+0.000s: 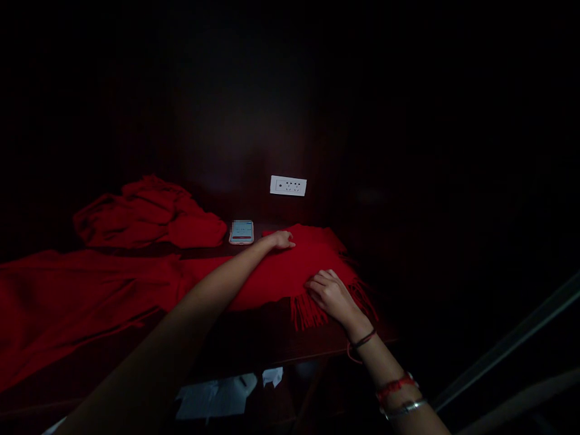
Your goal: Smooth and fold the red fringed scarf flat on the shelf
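Note:
A red fringed scarf (267,281) lies spread along the dark wooden surface, with tassels at its right end. My left hand (283,240) rests on the scarf's far edge, thumb and forefinger apart. Nearer to me, my right hand (330,294) has its fingers curled onto the scarf beside the near tassels; the fingertips are partly hidden. Bracelets circle my right wrist and forearm. To the left, the red cloth continues in loose wrinkles toward the frame's edge.
A crumpled heap of red cloth (149,217) sits at the back left. Beside it a lit phone (241,232) leans or lies near the wall, below a white socket plate (288,185). Under the surface's front edge are pale papers (217,397). Much of the surroundings is dark.

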A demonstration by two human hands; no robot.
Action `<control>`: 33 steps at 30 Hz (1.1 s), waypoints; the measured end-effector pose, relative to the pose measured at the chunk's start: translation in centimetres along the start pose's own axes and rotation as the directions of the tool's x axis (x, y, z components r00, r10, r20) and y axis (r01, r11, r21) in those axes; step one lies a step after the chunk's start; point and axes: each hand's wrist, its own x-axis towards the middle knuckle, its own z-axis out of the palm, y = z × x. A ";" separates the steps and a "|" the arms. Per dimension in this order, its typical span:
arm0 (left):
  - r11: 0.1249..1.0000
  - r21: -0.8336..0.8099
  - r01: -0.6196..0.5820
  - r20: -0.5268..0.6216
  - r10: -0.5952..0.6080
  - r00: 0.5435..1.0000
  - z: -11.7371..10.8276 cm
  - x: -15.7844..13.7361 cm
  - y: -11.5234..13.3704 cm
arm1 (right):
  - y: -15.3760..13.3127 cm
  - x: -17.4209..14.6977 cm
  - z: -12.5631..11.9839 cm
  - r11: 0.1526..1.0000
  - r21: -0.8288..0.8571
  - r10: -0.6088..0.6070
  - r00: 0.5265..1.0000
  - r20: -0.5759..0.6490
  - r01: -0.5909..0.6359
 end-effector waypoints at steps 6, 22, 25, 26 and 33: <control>0.999 -0.041 0.011 0.119 -0.006 0.993 0.7 2.9 -0.2 | 0.1 0.0 0.3 1.000 -0.009 0.001 1.000 0.003 -0.001; 0.960 -0.274 0.060 0.108 -0.031 0.994 1.4 4.4 -1.4 | 0.0 0.1 0.1 0.999 -0.021 0.034 0.998 0.044 -0.033; 0.956 -0.286 0.067 0.154 -0.024 0.988 1.3 3.9 -1.8 | -0.1 0.1 -0.1 0.998 0.014 0.058 0.997 0.047 -0.059; 0.956 -0.283 0.078 0.179 -0.027 0.983 1.1 3.7 -2.0 | -0.1 0.1 -0.1 0.998 0.029 0.058 0.997 0.045 -0.060; 0.958 -0.258 0.126 0.252 -0.060 0.966 -0.1 3.1 -3.4 | -0.1 0.5 0.2 1.000 0.002 -0.012 0.999 0.046 0.012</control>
